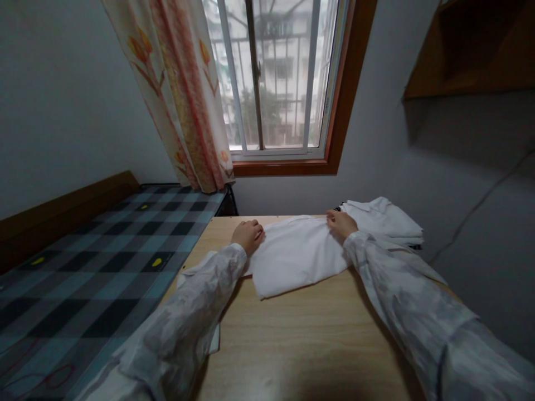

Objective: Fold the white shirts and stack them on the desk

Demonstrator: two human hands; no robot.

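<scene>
A white cloth (298,253), perhaps a folded garment, lies on the wooden tabletop (292,340). My left hand (249,236) is closed at its upper left edge, fingers curled over the fabric. On the opposite side my right hand (341,224) pinches the upper right corner. The fingertips of both hands are partly hidden. Just beyond my right hand sits a stack of folded white clothes (382,217), with some dark patterned fabric showing at its edges. More white fabric (214,341) shows from beneath my left forearm.
To the left is a bed with a checked cover (125,245), level with or just below the table. Behind the table are a window (284,83) and a flowered curtain (184,94). A wooden wall shelf (472,67) hangs at upper right, with a cable (472,217) along the wall.
</scene>
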